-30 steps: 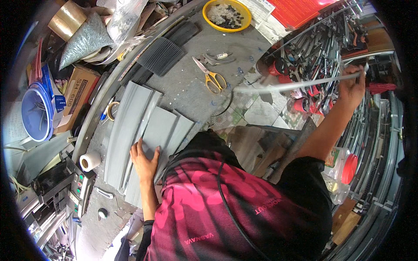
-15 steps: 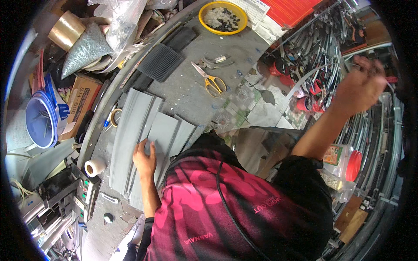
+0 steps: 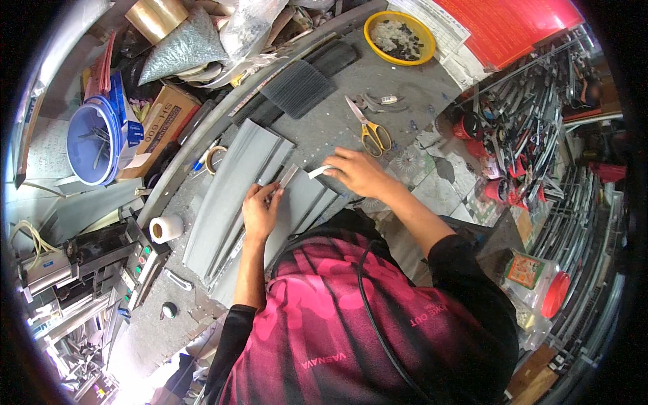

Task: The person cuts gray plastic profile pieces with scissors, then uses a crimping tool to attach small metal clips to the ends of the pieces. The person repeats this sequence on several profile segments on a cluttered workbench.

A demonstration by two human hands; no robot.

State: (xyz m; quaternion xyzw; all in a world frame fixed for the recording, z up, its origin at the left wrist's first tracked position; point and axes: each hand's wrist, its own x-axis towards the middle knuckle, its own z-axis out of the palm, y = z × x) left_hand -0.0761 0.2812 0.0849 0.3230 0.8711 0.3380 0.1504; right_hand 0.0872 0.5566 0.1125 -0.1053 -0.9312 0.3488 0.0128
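Observation:
My left hand [image 3: 261, 210] is closed around a narrow grey profile strip [image 3: 290, 175] whose end points up and to the right. Under it lie long grey slatted panels [image 3: 229, 196], side by side on the workbench. My right hand [image 3: 359, 173] pinches a short white strip [image 3: 320, 171]. That strip's tip is close to the end of the grey profile, with a small gap between them. Just beyond my right hand rest yellow-handled scissors [image 3: 368, 128]. Curved grey offcuts [image 3: 381, 103] lie past the blades.
A yellow basin [image 3: 399, 39] of small pieces stands at the back. Dark ribbed sheets [image 3: 297, 88] lie along the far bench edge. At left are a tape roll [image 3: 166, 229], a blue bucket [image 3: 92, 145] and a cardboard box [image 3: 164, 125]. Metal strips [image 3: 547, 101] crowd the right side.
My right hand has come from the far right to beside my left, bringing the white strip. My left hand, flat on the panels before, has risen and now grips the grey profile.

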